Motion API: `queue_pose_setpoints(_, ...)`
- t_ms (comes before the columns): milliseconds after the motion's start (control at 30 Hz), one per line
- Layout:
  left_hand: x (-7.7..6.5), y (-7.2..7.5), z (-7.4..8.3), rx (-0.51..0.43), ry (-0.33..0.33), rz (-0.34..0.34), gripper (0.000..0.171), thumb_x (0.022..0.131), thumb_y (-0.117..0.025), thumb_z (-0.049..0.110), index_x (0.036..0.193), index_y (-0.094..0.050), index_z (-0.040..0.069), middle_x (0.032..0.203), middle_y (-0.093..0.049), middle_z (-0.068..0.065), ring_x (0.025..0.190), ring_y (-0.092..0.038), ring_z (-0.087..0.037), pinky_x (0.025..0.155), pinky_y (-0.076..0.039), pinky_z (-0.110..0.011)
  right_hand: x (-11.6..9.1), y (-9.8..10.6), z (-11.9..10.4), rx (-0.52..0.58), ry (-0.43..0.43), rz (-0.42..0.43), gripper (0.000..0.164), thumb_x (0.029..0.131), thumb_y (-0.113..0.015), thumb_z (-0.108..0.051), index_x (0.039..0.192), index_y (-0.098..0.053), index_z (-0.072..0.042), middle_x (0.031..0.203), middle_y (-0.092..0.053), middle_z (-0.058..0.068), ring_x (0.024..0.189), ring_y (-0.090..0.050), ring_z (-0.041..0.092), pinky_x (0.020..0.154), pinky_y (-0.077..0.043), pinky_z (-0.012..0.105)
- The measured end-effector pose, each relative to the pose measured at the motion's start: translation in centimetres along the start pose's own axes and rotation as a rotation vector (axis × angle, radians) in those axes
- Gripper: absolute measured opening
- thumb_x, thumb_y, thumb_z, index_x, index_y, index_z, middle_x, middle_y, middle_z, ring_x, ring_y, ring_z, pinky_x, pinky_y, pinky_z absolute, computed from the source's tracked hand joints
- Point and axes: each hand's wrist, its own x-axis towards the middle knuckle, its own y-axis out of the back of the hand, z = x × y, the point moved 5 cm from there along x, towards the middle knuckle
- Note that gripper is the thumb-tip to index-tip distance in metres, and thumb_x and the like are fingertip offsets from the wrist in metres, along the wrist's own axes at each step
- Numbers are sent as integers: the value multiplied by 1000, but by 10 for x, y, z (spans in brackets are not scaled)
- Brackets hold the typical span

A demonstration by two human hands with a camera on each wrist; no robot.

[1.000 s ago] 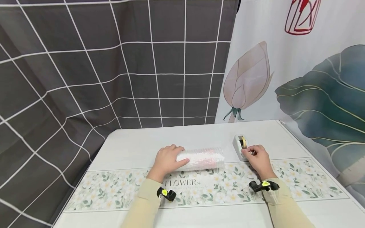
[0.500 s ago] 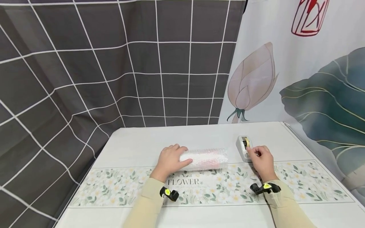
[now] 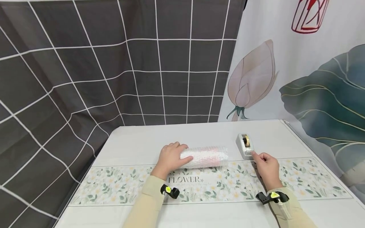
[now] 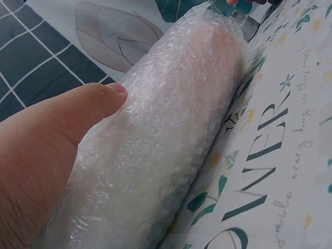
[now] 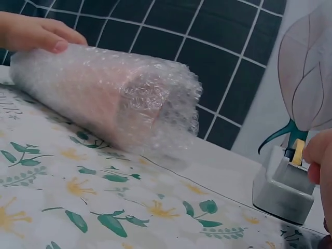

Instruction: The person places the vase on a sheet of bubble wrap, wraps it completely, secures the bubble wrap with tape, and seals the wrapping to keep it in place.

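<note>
A roll-shaped bundle in clear bubble wrap [image 3: 206, 156], pinkish inside, lies across the printed band of the table. My left hand [image 3: 170, 158] holds its left end, thumb over the near side and fingers over the top; the left wrist view shows the thumb [image 4: 98, 101] pressed on the wrap. To the right stands a white tape dispenser [image 3: 244, 147] with a yellow-cored roll. At its front end my right hand [image 3: 267, 166] has thumb and forefinger pinched together, apparently on the tape's end; the clear strip itself is too faint to see.
The white table cover [image 3: 182, 136] has a floral band lettered "FLOWER". A dark grid-patterned curtain [image 3: 171, 57] hangs behind and to the left, and a pale lotus-print curtain [image 3: 256, 79] behind and to the right. Each wrist carries a small black camera.
My right hand has drawn back from the tape roll toward me and slightly right, past the dispenser's front. The left hand keeps its hold on the bundle, which stays in place.
</note>
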Motion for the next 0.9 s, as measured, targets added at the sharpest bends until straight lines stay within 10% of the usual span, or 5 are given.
queue_pose_setpoints(300,0,-2,-1,-12,3,-3,60,92,-51,71,128,-67,25,109,-67,0,96,-65,-23,83,-53,-43,-3,-5,-4,-387,138,-213,31,91,-59,-21,63,-49,-12,53,-46,-1,50,-44,19,46,-31,31)
queue_pose_setpoints(633,5,0,-4,-9,26,-38,60,91,-51,70,127,-67,26,109,-67,0,94,-65,-23,79,-53,-42,-29,-37,-36,222,384,-140,10,90,-73,-2,82,-68,-1,75,-58,-3,65,-49,6,56,-42,18)
queue_pose_setpoints(900,11,-1,-4,-42,41,-94,60,91,-51,69,129,-67,26,112,-67,-1,99,-65,-25,82,-53,-45,-77,-89,-73,447,406,-377,4,89,-66,10,92,-69,7,71,-62,-2,56,-50,3,50,-44,21)
